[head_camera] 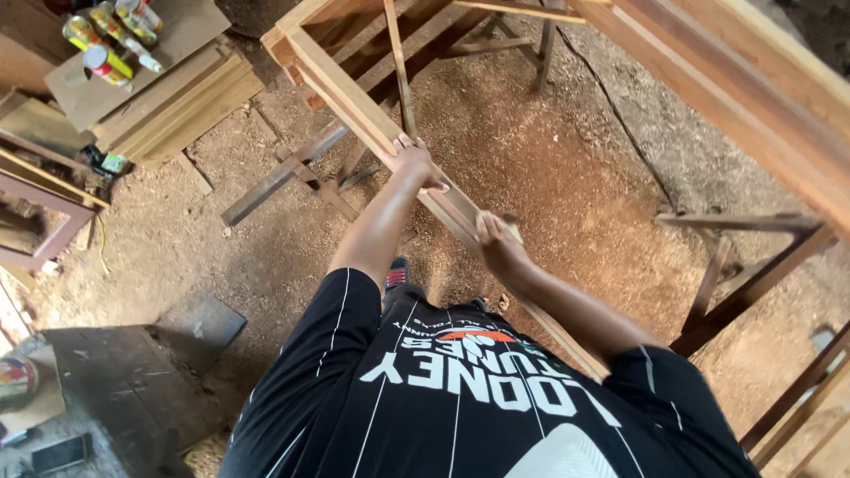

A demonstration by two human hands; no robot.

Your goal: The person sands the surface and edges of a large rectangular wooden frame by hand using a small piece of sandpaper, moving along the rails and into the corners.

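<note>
A long wooden frame rail runs diagonally from the upper left down to my right side. My left hand rests on top of this rail, fingers curled over its edge. My right hand is lower on the same rail, closed around a small tan piece, probably sandpaper, pressed against the wood. A thin wooden slat rises from the rail just above my left hand. The rail belongs to an open wooden frame standing on the sawdust floor.
Stacked boards with several spray cans sit at upper left. A second wooden frame crosses the upper right. Loose planks and dark slabs lie on the sawdust floor. A phone lies at lower left.
</note>
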